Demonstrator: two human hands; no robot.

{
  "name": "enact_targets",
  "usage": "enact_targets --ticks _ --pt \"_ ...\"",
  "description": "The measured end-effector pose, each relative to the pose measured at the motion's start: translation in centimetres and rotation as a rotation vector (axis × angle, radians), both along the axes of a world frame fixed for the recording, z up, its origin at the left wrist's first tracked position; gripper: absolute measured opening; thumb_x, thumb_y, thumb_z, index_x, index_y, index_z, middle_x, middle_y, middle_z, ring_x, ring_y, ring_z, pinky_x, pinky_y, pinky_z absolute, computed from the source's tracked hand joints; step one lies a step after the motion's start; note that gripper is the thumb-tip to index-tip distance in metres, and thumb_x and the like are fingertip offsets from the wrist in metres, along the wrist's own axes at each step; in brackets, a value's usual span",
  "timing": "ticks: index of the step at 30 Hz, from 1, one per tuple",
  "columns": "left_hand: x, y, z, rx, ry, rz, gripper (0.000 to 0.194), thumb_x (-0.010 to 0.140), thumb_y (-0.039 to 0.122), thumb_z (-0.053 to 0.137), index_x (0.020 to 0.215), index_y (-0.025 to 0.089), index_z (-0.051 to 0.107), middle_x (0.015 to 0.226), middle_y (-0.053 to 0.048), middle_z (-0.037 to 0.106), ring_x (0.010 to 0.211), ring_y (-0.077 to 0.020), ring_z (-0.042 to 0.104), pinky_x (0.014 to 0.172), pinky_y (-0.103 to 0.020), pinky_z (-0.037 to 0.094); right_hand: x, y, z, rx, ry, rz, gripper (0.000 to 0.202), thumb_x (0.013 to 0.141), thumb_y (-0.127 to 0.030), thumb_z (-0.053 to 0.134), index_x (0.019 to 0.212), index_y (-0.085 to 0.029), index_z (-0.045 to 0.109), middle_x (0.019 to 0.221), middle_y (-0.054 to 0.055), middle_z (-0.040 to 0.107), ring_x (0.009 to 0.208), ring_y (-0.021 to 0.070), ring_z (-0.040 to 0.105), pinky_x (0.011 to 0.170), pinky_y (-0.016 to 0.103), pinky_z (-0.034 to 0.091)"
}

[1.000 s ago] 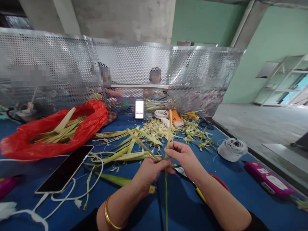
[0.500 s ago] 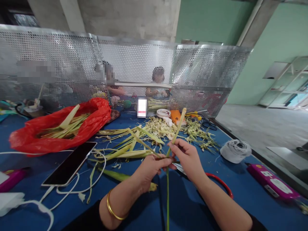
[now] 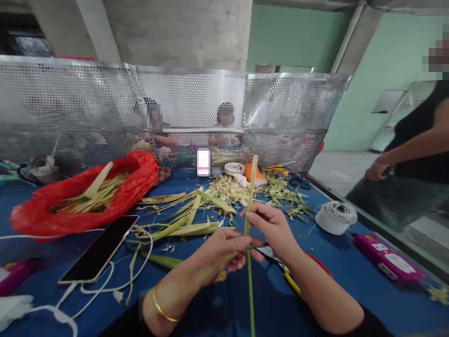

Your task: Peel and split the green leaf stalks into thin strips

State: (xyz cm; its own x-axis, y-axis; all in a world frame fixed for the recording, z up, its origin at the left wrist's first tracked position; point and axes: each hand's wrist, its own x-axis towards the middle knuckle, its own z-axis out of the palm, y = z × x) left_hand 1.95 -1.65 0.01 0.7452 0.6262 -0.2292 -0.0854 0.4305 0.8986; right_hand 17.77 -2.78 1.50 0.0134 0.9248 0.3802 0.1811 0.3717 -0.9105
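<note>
A long, narrow yellow-green leaf strip (image 3: 250,281) stands nearly upright between my hands, its pale cut end pointing up and its green length running down past the table's front. My right hand (image 3: 275,229) is closed on it, thumb and fingertips pinching the upper part. Just below, my left hand (image 3: 224,248) is closed too, its thumb and fingers pinched where a short green piece crosses the strip; the fingers partly hide this crossing. Scissors (image 3: 268,254) with red and yellow on the handles lie beneath my right wrist, partly covered. Loose leaves (image 3: 196,228) lie beyond my left hand.
A red plastic bag (image 3: 135,178) holds more leaves. A phone (image 3: 98,252) with white cables lies left. Plant scraps (image 3: 228,187), a white twine roll (image 3: 336,217) and a purple packet (image 3: 387,260) are around. Behind a perforated metal screen (image 3: 192,100) people sit; another person (image 3: 421,135) stands right.
The strip's top has swung from leaning right to nearly upright. My left hand has shifted slightly right and down. The person at the right has come into view, and more of the scissors shows.
</note>
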Motion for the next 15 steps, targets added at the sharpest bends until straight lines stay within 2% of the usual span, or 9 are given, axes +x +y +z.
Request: enact_targets --ticks 2,4,7,9,11,14,15 --pt "0.2 -0.2 -0.1 0.036 0.089 0.015 0.035 0.069 0.037 0.071 0.092 0.010 0.073 0.073 -0.009 0.071 0.041 -0.0035 0.040 0.040 -0.018 0.020 -0.2 0.1 -0.2 0.001 -0.067 0.016 0.017 0.079 -0.031 0.059 0.070 -0.017 0.063 0.065 0.000 0.058 0.060 0.0125 0.052 0.059 0.024 0.043" --pt "0.4 -0.2 -0.2 0.029 0.127 0.076 0.032 0.071 0.038 0.070 0.090 0.012 0.073 0.073 -0.008 0.071 0.039 -0.0024 0.039 0.037 -0.017 0.017 -0.1 0.1 -0.4 0.058 -0.135 -0.053 0.016 0.081 -0.030 0.057 0.075 -0.018 0.064 0.068 0.001 0.059 0.064 0.0141 0.054 0.063 0.025 0.044" --pt "0.4 0.3 -0.1 -0.026 0.067 0.272 0.033 0.072 0.040 0.069 0.091 0.014 0.073 0.078 -0.006 0.071 0.042 -0.0028 0.043 0.036 -0.016 0.016 0.2 0.0 -0.6 0.238 -0.229 -0.280 0.014 0.083 -0.029 0.056 0.088 -0.019 0.064 0.076 0.002 0.060 0.074 0.0165 0.056 0.073 0.029 0.044" --pt "0.2 0.9 0.0 -0.084 -0.040 0.420 0.031 0.070 0.038 0.072 0.092 0.014 0.073 0.080 -0.006 0.071 0.047 -0.0040 0.048 0.037 -0.015 0.023 0.3 -0.2 -0.5 0.263 -0.257 -0.343 0.014 0.084 -0.031 0.056 0.086 -0.019 0.063 0.075 0.002 0.059 0.072 0.0159 0.055 0.072 0.028 0.043" --pt "-0.1 1.4 0.1 -0.141 -0.160 0.532 0.028 0.069 0.033 0.075 0.091 0.015 0.073 0.080 -0.006 0.071 0.051 -0.0051 0.051 0.042 -0.015 0.031 0.2 -0.3 -0.6 0.124 -0.241 -0.211 0.019 0.085 -0.035 0.055 0.077 -0.018 0.060 0.068 0.000 0.057 0.064 0.0142 0.053 0.064 0.026 0.043" --pt "-0.4 1.8 0.1 -0.144 -0.234 0.616 0.024 0.069 0.029 0.075 0.088 0.014 0.073 0.080 -0.006 0.072 0.052 -0.0059 0.053 0.046 -0.016 0.035 -0.5 -0.4 -1.0 -0.180 -0.191 0.179 0.024 0.085 -0.039 0.053 0.072 -0.018 0.055 0.061 -0.002 0.056 0.055 0.0122 0.052 0.056 0.024 0.041" --pt "-0.5 1.8 0.0 -0.126 -0.227 0.625 0.023 0.070 0.029 0.074 0.088 0.014 0.073 0.081 -0.006 0.072 0.053 -0.0062 0.053 0.045 -0.016 0.035 -0.7 -0.4 -1.1 -0.242 -0.187 0.263 0.024 0.085 -0.038 0.053 0.071 -0.018 0.053 0.060 -0.003 0.056 0.053 0.0117 0.052 0.054 0.023 0.041"
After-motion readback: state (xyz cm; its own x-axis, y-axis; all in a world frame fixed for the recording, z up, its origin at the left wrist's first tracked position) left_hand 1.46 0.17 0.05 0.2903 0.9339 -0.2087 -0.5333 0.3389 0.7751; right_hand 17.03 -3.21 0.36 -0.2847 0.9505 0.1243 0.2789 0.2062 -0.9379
